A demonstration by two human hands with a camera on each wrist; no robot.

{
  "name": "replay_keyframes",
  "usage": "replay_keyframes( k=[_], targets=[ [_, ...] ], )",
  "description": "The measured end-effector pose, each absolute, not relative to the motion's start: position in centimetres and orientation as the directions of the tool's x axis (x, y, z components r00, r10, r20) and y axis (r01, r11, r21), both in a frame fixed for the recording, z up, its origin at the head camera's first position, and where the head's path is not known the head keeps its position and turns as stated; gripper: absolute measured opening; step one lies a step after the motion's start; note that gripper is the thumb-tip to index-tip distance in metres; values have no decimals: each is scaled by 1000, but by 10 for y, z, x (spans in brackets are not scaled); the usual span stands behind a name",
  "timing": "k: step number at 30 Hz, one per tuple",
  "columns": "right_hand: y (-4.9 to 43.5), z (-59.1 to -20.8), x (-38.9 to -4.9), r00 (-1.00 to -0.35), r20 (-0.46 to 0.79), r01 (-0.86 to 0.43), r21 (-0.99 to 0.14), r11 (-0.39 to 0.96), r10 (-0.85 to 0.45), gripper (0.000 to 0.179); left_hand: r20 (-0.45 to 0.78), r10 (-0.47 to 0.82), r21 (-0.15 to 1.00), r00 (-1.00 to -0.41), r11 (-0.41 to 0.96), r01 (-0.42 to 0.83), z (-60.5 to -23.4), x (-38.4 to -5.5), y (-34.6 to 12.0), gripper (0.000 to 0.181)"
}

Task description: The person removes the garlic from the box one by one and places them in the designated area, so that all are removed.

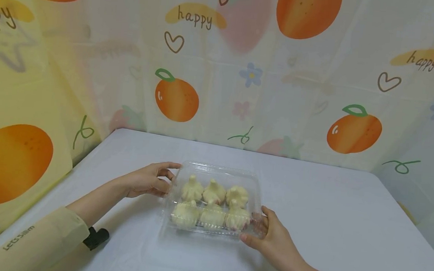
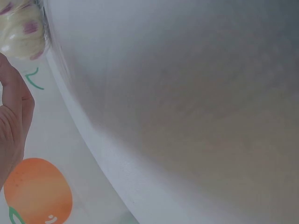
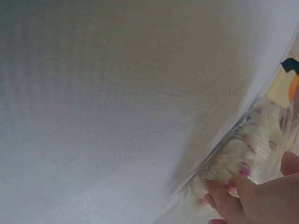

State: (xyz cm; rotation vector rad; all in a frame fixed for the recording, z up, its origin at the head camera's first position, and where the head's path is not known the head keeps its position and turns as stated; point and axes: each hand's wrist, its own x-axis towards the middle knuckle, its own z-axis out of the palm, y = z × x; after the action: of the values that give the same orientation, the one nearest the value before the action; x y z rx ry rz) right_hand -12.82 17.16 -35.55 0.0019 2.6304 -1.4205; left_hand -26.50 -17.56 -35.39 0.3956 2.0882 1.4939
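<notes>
A clear plastic clamshell box [image 1: 220,169] with its lid down sits between both hands on the white table in the head view. Inside lie several pale garlic bulbs [image 1: 214,191] in two rows, with purplish patches showing in the wrist views. My left hand [image 1: 148,181] holds the box's left side, its bent fingers at the far left corner and edge. At the near right corner, my right hand [image 1: 279,242] grips the box, thumb along the front edge and fingers curled at the side. Whether the box's base touches the table is hard to tell.
The white table [image 1: 330,204] extends around the box to its back edge. Behind and at the sides hangs a fruit-printed curtain [image 1: 213,80]. A small black object [image 1: 95,238] shows beside the left sleeve [image 1: 52,233].
</notes>
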Motion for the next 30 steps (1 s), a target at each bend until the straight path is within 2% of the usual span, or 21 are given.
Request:
replay_keyframes(
  k=[24,30],
  targets=[
    [174,-357,-128,-981,-160,88,-874,479,-112,86,-252,531,937,-809,344,-66,-352,-265,-177,79],
    [174,-357,-126,-978,-173,100,-876,472,-115,87,-251,533,938,-808,341,-66,-352,-265,-176,79]
  ],
)
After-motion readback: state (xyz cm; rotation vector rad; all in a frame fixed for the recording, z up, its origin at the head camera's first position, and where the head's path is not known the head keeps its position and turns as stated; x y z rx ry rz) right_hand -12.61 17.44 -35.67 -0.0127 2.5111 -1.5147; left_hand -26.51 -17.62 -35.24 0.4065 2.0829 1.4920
